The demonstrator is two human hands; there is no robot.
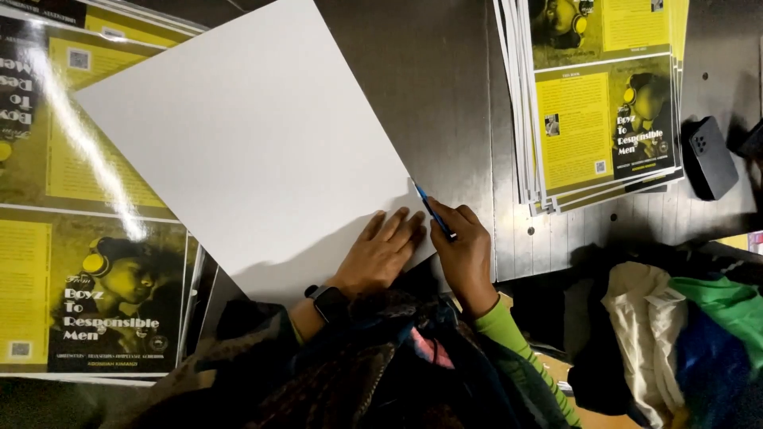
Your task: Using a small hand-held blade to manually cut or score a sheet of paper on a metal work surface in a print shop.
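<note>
Sheet of white card (254,151) lies tilted on dark surface (453,95), overlapping glossy yellow printed covers (87,262). Left hand (381,254) flat, fingers spread, pinning corner. Right hand (465,250) closed around blue craft knife (433,210) at sheet edge. Risk: blade slips toward left fingertips; sheet skids, cut wanders.
</note>
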